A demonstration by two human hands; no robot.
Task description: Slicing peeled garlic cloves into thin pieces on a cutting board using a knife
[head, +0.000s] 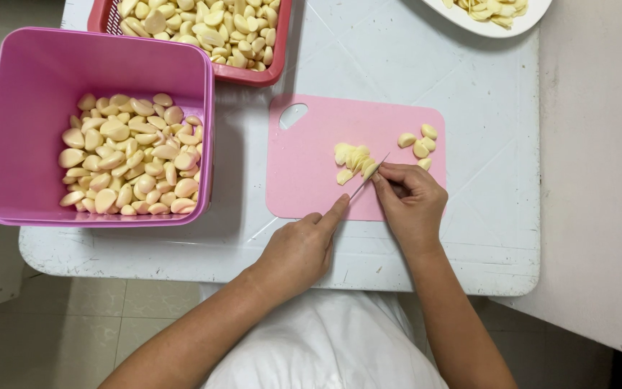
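Note:
On a pink cutting board lies a small pile of sliced garlic. My left hand grips a thin knife, index finger stretched along its back, and the blade rests at the right edge of the pile. The handle is hidden in the hand. My right hand is beside the blade, its fingertips pinching a garlic clove against the board. Several whole peeled cloves lie at the board's far right corner.
A pink square tub, partly filled with peeled cloves, stands at the left of the white table. A red basket of cloves sits at the back. A white plate with garlic slices is at the back right.

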